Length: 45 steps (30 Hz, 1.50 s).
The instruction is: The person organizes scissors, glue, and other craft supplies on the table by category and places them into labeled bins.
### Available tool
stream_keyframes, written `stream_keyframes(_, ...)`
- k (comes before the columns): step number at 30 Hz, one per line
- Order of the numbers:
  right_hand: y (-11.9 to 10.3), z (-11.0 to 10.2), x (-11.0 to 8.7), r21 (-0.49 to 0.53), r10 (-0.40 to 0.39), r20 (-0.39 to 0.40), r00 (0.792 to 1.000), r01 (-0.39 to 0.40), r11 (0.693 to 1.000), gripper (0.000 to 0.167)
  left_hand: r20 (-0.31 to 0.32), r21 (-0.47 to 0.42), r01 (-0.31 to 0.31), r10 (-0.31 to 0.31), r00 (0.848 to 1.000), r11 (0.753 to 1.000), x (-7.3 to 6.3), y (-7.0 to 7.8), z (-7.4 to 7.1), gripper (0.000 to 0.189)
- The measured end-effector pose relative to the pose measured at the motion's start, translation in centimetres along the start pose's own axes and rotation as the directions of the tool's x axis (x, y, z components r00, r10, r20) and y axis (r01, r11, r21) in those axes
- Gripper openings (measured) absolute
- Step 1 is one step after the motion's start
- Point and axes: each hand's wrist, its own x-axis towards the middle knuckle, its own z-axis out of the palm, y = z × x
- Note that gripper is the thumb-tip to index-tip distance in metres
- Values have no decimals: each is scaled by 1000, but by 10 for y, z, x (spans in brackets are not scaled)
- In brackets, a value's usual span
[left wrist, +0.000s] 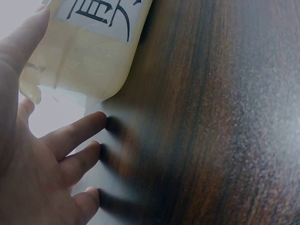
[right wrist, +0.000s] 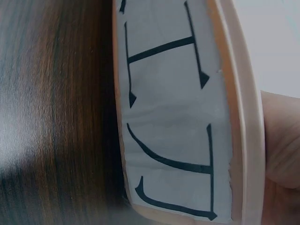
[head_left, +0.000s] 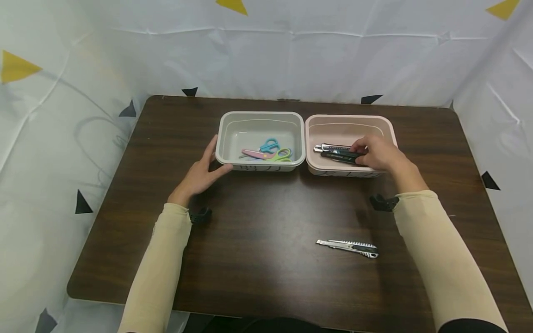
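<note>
At the left end of a pale grey-green bin [head_left: 260, 121], my left hand [head_left: 199, 174] is spread, thumb at the front corner and fingers along the side. Its fingers show straight in the left wrist view. Inside that bin lie several scissors, among them blue-handled scissors [head_left: 269, 145] and green-handled scissors [head_left: 283, 155]. Over the pink bin [head_left: 350, 121], my right hand [head_left: 376, 151] reaches inside and pinches the end of a black utility knife [head_left: 339, 157]. Another utility knife [head_left: 322, 148], silver and black, lies just behind it. The pink bin's wall hides most of this hand in the right wrist view.
The two bins stand side by side on the dark wooden table [head_left: 258, 259], labels facing front. A silver utility knife [head_left: 347, 248] lies on the table in front of the pink bin. White sheeting [head_left: 291, 60] with yellow and black triangles surrounds the table's back and sides.
</note>
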Motion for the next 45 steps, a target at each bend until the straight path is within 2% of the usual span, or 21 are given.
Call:
stream_keyframes(13,-4,-1,0,-102,77,-1,997,-77,992,27,1,-8,-10,10,1000,1000,-1,0,0,90)
stream_keyframes(28,-4,-1,-2,-94,97,-14,995,-98,991,21,-7,-6,-6,6,1000,1000,-3,0,0,93)
stream_keyframes(41,-15,-7,-20,-40,24,-99,995,-28,999,22,-11,-3,0,0,1000,1000,-3,-2,0,92)
stream_keyframes(45,-21,-7,-31,-62,-51,-165,985,41,997,21,-10,-7,-12,12,1000,1000,-2,-2,1,93)
